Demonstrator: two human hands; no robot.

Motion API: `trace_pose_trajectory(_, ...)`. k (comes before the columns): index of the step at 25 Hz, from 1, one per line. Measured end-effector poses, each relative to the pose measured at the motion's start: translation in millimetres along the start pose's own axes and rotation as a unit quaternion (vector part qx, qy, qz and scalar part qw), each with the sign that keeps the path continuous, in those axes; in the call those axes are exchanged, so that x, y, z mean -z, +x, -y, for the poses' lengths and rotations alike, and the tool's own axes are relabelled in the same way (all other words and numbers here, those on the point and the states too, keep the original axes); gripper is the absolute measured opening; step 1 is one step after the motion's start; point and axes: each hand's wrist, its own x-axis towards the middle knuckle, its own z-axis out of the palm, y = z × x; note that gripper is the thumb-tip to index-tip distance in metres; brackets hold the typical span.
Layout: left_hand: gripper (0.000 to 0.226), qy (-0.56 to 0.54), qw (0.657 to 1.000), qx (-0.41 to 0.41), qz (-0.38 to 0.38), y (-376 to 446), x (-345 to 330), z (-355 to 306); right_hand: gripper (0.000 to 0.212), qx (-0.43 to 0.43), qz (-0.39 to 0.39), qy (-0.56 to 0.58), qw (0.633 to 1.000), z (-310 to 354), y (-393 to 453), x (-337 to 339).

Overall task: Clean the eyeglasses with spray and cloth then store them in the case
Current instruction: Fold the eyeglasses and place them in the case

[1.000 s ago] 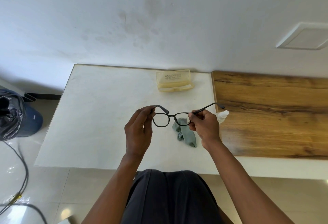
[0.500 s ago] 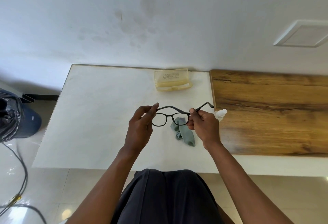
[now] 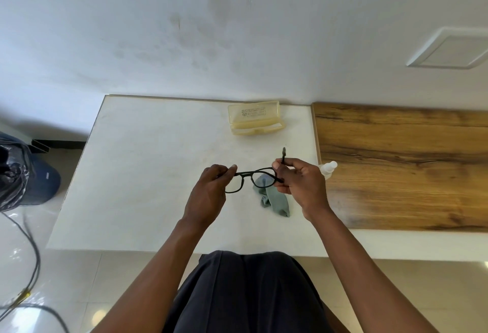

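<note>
Black-framed eyeglasses (image 3: 250,178) hang in the air above the white table (image 3: 148,174), held between both hands. My left hand (image 3: 211,192) pinches the frame's left end. My right hand (image 3: 301,184) grips the right end, and the right temple arm sticks up past its fingers. A crumpled grey-green cloth (image 3: 276,199) lies on the table just below the glasses. The white spray bottle (image 3: 327,169) lies behind my right hand, mostly hidden. A yellowish translucent case (image 3: 254,117) sits open at the table's back edge.
A wooden board (image 3: 401,166) covers the table to the right of the bottle. A wall rises right behind the table. On the floor at the left stand a blue bin with a black bag (image 3: 18,177) and loose cables (image 3: 31,261). My dark-trousered lap is at the table's front edge.
The left temple arm has folded in behind the lenses under my left hand. The right temple arm has swung from pointing right to sticking up by my right fingers.
</note>
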Motion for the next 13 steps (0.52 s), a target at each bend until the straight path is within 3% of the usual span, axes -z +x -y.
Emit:
trace_pose_trajectory(3, 0.039, -0.014, 1.0, 0.014, -0.006, -2, -5, 2, 0.005, 0.005, 0.014, 0.005, 1.0, -1, 2, 1)
trace_pose_trajectory(5, 0.029, -0.096, 0.988, 0.115, -0.037, -2, -8, 4, 0.008, 0.004, 0.008, 0.016, 1.0, -4, 2, 1)
trace_pose_trajectory(6, 0.027, -0.159, 0.966, 0.202, -0.043, -1, -8, 7, 0.01, 0.003, 0.005, 0.019, 1.0, -5, 3, 2)
trace_pose_trajectory(8, 0.028, -0.344, 0.864, 0.367, -0.026, 0, -4, 13, 0.014, 0.006, -0.001, 0.016, 1.0, -9, 4, 4)
trace_pose_trajectory(10, 0.027, -0.482, 0.766, 0.425, -0.024, -1, 1, 17, 0.014, 0.012, -0.008, 0.011, 1.0, -11, 5, 5)
trace_pose_trajectory(13, 0.017, -0.534, 0.728, 0.431, -0.017, 1, 9, 14, 0.018, 0.027, -0.011, 0.012, 1.0, -16, 6, 5)
